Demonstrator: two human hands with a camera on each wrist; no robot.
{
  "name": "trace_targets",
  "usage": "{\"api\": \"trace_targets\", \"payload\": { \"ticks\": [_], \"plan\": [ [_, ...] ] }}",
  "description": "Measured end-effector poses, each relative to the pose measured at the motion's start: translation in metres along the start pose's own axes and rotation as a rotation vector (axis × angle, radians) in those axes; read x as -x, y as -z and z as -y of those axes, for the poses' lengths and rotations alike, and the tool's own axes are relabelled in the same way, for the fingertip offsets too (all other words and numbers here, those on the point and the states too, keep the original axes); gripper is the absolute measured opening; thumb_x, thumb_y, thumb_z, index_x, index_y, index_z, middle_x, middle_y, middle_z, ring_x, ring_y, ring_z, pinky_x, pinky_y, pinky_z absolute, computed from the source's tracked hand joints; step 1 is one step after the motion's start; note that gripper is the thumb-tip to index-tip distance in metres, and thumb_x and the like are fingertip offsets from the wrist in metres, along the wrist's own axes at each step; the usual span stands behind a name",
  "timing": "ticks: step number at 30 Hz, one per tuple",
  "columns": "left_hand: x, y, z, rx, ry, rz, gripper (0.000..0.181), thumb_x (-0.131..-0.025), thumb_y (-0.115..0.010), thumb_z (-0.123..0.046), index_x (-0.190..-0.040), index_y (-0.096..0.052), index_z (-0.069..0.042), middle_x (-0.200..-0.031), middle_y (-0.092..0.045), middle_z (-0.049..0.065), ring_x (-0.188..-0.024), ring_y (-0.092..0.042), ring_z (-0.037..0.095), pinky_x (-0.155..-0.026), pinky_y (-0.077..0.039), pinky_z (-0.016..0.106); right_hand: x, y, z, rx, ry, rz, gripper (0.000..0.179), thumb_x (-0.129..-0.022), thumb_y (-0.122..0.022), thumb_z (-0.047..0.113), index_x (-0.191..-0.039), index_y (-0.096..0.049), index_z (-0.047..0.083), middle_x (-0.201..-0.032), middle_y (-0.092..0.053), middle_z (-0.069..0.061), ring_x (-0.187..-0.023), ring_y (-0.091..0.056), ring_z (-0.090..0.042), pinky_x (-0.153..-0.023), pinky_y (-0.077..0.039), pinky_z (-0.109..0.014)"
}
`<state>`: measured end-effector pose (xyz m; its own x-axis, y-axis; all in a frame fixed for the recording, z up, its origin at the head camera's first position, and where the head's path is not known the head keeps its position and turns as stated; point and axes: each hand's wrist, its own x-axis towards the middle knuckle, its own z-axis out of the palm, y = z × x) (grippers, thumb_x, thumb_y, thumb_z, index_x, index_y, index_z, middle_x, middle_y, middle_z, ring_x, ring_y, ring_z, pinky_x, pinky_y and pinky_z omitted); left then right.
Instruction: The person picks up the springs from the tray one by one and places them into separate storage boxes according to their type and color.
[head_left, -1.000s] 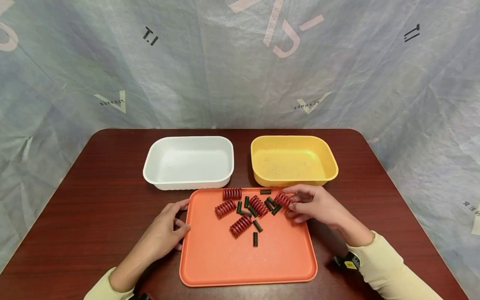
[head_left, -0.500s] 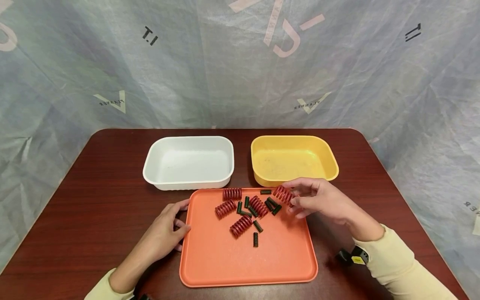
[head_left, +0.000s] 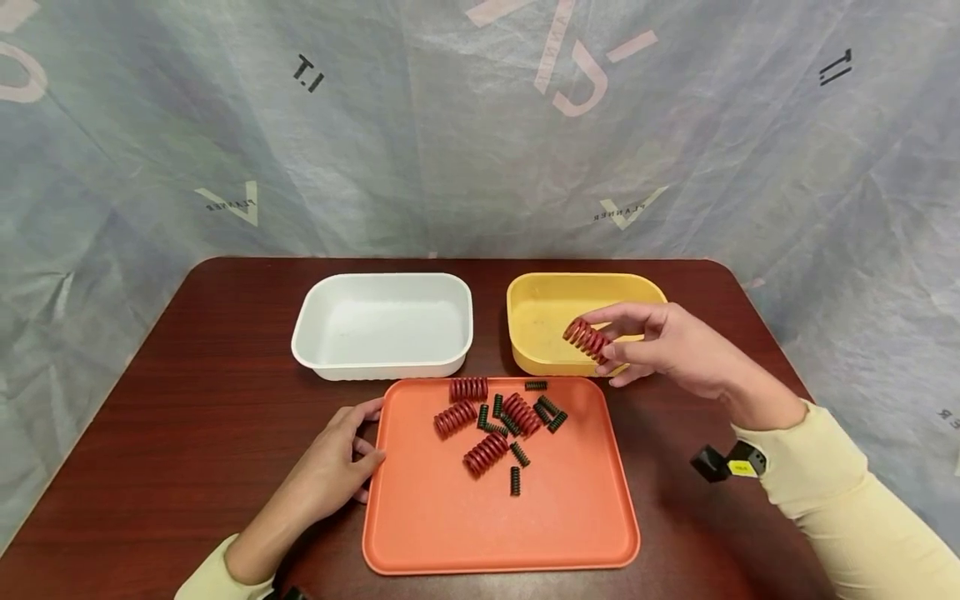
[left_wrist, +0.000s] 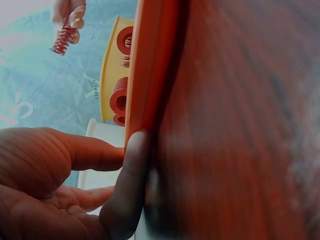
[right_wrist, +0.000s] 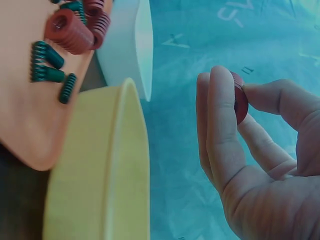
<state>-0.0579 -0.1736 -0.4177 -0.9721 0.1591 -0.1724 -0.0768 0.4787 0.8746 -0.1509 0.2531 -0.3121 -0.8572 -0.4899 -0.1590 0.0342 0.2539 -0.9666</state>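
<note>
My right hand (head_left: 663,346) pinches a red coil spring (head_left: 587,340) between thumb and fingers, raised over the near side of the yellow bin (head_left: 525,362). In the right wrist view the fingers partly hide this spring (right_wrist: 241,100). At the left rim of the orange tray (head_left: 555,525), my left hand (head_left: 333,462) holds the edge with thumb and fingers, as the left wrist view shows close up. Several red springs (head_left: 486,453) and several smaller dark green springs (head_left: 515,481) lie in the tray's far half.
A white bin (head_left: 382,362) stands behind the tray, left of the yellow bin. All of these are on a dark red wooden table (head_left: 210,375). Grey printed sheeting (head_left: 420,167) hangs behind and beside the table.
My right hand has lifted the red spring from the tray's far right corner and carried it up and away to the yellow bin. My left hand has stayed at the tray's rim.
</note>
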Motion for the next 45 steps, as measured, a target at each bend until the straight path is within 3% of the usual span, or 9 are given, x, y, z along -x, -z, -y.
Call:
{"api": "trace_targets", "payload": {
  "ticks": [8,15,21,28,37,45],
  "plan": [
    [-0.001,-0.001,0.001,-0.002,0.001,0.002,0.066,-0.093,-0.068,0.01,-0.153,-0.044,-0.005,-0.141,-0.046,0.016,-0.09,-0.064,0.023,-0.045,-0.059,0.033,-0.015,0.015,0.018,0.007,-0.02,0.009,0.042,-0.098,-0.069,0.003,-0.14,-0.061,0.004,-0.117,-0.063,-0.023,-0.096,-0.073,-0.039,-0.081,-0.063,-0.053],
    [-0.002,0.0,0.001,-0.003,0.004,0.002,0.067,-0.092,-0.068,0.011,-0.153,-0.044,-0.006,-0.141,-0.046,0.016,-0.09,-0.064,0.023,-0.045,-0.059,0.033,-0.03,0.03,0.026,-0.069,-0.019,0.077,0.04,-0.1,-0.066,0.0,-0.14,-0.063,0.007,-0.113,-0.072,-0.016,-0.097,-0.074,-0.033,-0.083,-0.063,-0.05],
    [-0.001,0.0,0.0,0.0,0.009,0.004,0.067,-0.093,-0.067,0.01,-0.153,-0.044,-0.006,-0.141,-0.046,0.016,-0.089,-0.063,0.023,-0.045,-0.059,0.033,-0.047,0.044,0.03,-0.098,-0.026,0.127,0.04,-0.101,-0.062,-0.003,-0.14,-0.063,0.006,-0.114,-0.071,-0.017,-0.098,-0.073,-0.031,-0.085,-0.064,-0.045],
    [0.0,0.0,0.0,-0.001,0.011,0.001,0.067,-0.093,-0.068,0.01,-0.153,-0.044,-0.007,-0.141,-0.046,0.015,-0.089,-0.063,0.022,-0.045,-0.059,0.033,-0.068,0.054,0.031,-0.066,-0.119,0.089,0.045,-0.102,-0.059,-0.003,-0.146,-0.053,-0.001,-0.123,-0.068,-0.015,-0.1,-0.073,-0.032,-0.089,-0.062,-0.046],
    [-0.001,0.0,-0.001,0.002,0.017,0.006,0.068,-0.093,-0.067,0.01,-0.154,-0.043,-0.008,-0.141,-0.045,0.015,-0.087,-0.063,0.021,-0.045,-0.06,0.033,-0.091,0.064,0.026,-0.017,-0.218,0.08,0.049,-0.102,-0.06,-0.001,-0.15,-0.048,-0.004,-0.108,-0.068,-0.019,-0.099,-0.073,-0.032,-0.094,-0.059,-0.05],
    [-0.001,0.0,0.0,-0.001,0.001,-0.004,0.067,-0.093,-0.067,0.011,-0.154,-0.043,-0.006,-0.14,-0.046,0.016,-0.087,-0.064,0.021,-0.045,-0.059,0.033,-0.116,0.069,0.01,0.013,-0.296,0.137,0.048,-0.102,-0.06,-0.002,-0.149,-0.049,-0.003,-0.13,-0.06,-0.018,-0.103,-0.072,-0.032,-0.095,-0.059,-0.048]
  ]
}}
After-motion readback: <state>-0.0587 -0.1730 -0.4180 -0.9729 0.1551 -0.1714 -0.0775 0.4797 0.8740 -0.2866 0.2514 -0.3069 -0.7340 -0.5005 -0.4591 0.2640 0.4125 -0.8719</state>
